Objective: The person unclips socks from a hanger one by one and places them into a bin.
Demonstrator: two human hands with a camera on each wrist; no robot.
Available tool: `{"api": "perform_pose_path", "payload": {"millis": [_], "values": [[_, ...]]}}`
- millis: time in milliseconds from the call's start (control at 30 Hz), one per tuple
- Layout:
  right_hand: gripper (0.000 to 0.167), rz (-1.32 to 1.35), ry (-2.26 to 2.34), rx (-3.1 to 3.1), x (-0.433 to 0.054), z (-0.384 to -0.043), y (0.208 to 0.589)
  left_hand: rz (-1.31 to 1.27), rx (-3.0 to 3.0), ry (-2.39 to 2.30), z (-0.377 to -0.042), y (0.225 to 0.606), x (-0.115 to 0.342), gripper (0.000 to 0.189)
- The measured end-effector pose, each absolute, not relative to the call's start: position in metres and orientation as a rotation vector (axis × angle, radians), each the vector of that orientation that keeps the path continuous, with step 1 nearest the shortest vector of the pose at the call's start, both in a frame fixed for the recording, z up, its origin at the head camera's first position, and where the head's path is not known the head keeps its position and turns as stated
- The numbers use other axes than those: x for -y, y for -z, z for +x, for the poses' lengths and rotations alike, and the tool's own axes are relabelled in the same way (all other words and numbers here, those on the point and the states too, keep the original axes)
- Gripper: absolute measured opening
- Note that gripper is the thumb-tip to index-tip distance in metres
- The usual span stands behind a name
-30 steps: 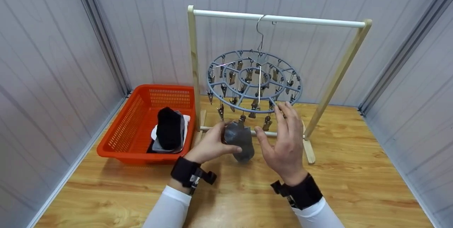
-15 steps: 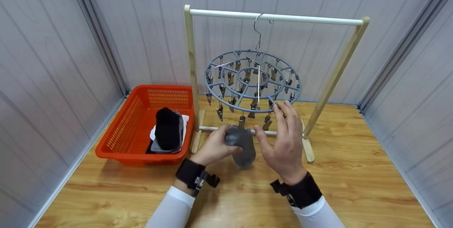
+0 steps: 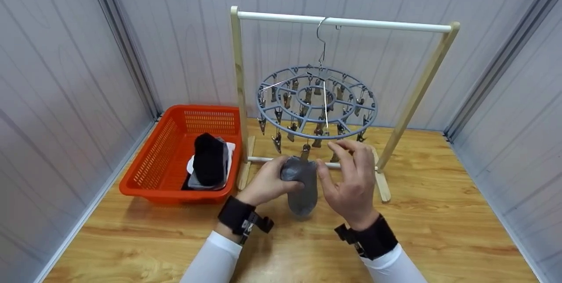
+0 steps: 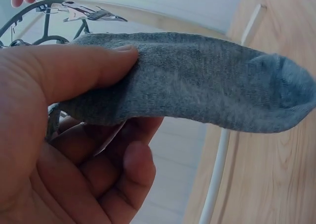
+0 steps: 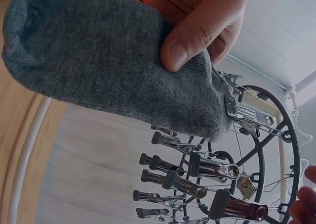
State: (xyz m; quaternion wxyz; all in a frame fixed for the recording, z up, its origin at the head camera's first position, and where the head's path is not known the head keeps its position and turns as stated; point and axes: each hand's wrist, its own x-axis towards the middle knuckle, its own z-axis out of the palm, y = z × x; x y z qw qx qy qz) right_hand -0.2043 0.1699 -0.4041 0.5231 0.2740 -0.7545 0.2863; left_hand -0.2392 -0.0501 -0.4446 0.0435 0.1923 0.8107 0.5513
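A grey sock (image 3: pixel 303 190) hangs toe down below the front rim of the round clip hanger (image 3: pixel 314 135). At its top edge, a metal clip (image 5: pixel 247 114) grips the fabric in the right wrist view. My left hand (image 3: pixel 268 182) pinches the sock near the top, its thumb (image 4: pixel 106 68) lying across the front and the other fingers behind. My right hand (image 3: pixel 351 182) is just right of the sock, fingers loosely bent and holding nothing, thumb tip close to the sock's upper edge. Several other metal clips (image 5: pixel 212 168) dangle around the hanger with nothing in them.
The hanger hooks over the white bar (image 3: pixel 386 25) of a wooden-legged stand. Left of it, an orange basket (image 3: pixel 147 191) holds a small pile with a black sock (image 3: pixel 209 160) on top and grey and white fabric beneath. Panel walls (image 3: pixel 184 45) enclose the wooden surface (image 3: pixel 439 212).
My right fingertips have come down from the hanger's rim, and the thumb is nearer the sock. The sock hangs straighter and more fully in view. The hanger has swung slightly right.
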Motion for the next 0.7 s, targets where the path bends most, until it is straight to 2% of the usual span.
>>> {"api": "perform_pose_path", "payload": {"millis": [200, 433, 700], "values": [[0.045, 0.669, -0.767, 1.953, -0.171, -0.204, 0.408, 0.633, -2.484, -1.661, -0.236, 0.443, 0.048, 0.061], [0.05, 0.668, -0.878, 2.101, -0.172, -0.205, 0.413, 0.652, -2.481, -1.624, -0.231, 0.44, 0.043, 0.072], [0.054, 0.605, -1.029, 2.252, -0.173, -0.209, 0.417, 0.722, -2.47, -1.577, -0.23, 0.438, 0.04, 0.065]]}}
